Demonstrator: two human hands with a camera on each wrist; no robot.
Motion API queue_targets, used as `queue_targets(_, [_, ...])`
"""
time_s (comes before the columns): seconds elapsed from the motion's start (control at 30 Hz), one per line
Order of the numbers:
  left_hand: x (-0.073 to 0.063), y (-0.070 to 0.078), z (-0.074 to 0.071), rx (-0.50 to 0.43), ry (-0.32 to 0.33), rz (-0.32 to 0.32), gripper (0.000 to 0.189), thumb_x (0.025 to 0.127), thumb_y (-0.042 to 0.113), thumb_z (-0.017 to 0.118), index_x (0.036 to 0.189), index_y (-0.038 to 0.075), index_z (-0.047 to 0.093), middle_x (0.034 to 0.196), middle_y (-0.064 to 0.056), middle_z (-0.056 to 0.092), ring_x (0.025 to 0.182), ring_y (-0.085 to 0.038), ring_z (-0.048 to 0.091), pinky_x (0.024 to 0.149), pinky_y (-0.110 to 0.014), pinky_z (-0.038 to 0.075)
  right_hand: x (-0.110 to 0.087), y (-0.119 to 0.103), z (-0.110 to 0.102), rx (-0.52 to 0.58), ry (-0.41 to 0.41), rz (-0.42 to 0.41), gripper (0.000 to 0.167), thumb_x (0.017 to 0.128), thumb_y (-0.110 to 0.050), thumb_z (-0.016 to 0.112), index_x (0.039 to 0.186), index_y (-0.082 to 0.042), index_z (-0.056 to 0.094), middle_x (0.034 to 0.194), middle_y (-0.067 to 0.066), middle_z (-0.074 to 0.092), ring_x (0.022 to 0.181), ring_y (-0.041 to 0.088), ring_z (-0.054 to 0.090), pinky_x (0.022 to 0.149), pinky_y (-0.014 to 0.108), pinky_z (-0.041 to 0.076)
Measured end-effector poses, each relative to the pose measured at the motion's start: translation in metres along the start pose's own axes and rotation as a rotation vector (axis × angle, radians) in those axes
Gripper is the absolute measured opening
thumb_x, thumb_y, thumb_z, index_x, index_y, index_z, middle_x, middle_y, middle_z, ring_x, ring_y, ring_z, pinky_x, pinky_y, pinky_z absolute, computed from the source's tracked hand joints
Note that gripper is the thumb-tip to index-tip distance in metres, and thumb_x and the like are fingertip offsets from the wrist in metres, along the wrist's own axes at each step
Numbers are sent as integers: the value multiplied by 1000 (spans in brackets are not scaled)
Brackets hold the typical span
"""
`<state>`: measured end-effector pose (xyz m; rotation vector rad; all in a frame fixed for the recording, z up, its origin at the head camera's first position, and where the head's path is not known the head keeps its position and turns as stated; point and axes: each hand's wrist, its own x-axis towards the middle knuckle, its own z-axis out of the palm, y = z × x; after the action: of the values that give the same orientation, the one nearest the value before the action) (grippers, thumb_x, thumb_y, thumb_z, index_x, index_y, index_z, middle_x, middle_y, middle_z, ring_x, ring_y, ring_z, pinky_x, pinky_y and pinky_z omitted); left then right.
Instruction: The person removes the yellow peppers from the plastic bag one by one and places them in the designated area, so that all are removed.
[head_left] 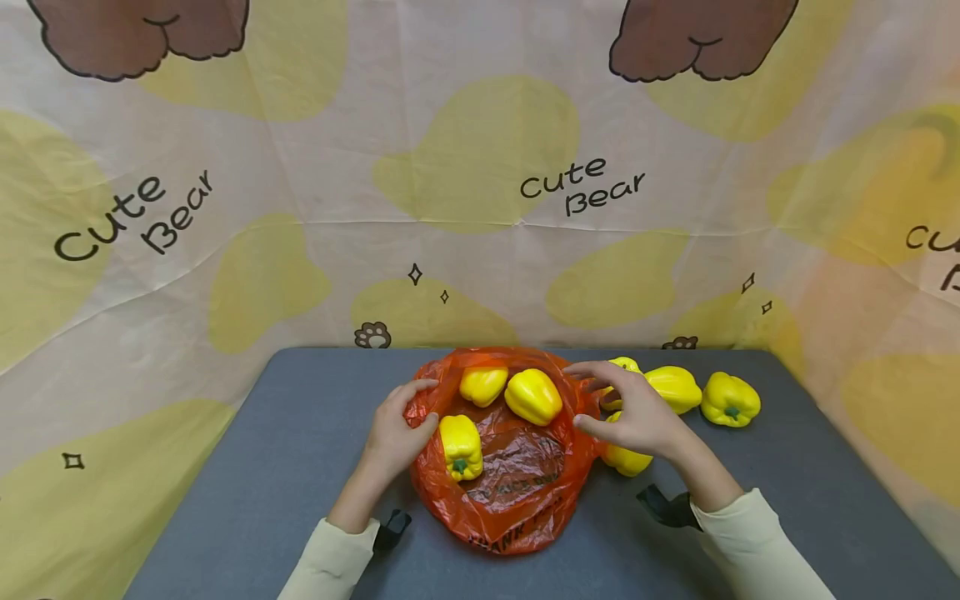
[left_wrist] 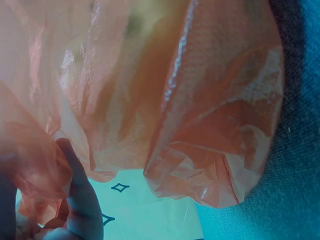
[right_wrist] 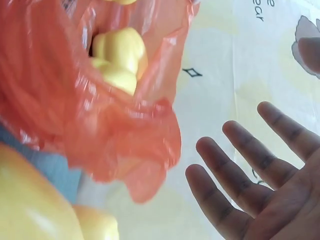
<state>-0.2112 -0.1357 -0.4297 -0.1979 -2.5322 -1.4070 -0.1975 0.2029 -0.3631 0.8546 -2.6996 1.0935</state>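
Note:
A red plastic bag [head_left: 517, 525] sits with its mouth spread wide, and three yellow bell peppers lie inside: one near the left side [head_left: 461, 448] and two toward the back [head_left: 533, 397]. At the bag's left rim, my left hand [head_left: 397, 425] holds the thin plastic between thumb and fingers; the left wrist view shows the film [left_wrist: 215, 150] bunched beside a finger. My right hand [head_left: 637, 408] is by the right rim, its fingers spread in the right wrist view and apart from the plastic. It partly hides yellow peppers outside the bag.
Several yellow bell peppers rest right of the bag, among them one at the far right [head_left: 730, 400], one beside it [head_left: 672, 389] and one under the right hand [head_left: 627, 460]. The grey table [head_left: 300, 467] meets a printed cloth backdrop [head_left: 465, 167] behind.

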Motion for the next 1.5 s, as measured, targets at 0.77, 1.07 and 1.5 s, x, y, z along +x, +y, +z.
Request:
queue_targets(0.77, [2,1,0,0,11,4,41,81,8,71,120,19,65,113,-11,62,94,-26,62,76,-37,57,40,-21,65,98,-176,-74,55,81,-29,74,132,-22,55,129,-3,58,108,19,61,93,45,51])
queue_targets(1.07, [2,1,0,0,16,19,41,81,7,71,119,19,65,112,-11,62,94,-26,62,76,-36,56,53,-21,94,93,-179,-95,57,79,-29,75,130,-14,57,129,-1,61,116,17,57,99,41,46])
queue_targets(1.5, [2,0,1,11,-3,6,43,81,7,71,122,19,64,115,-11,61,97,-28,62,79,-40,57,62,-14,127,192,-208,-36,57,80,-30,76,130,-12,57,129,7,62,116,24,60,95,45,50])
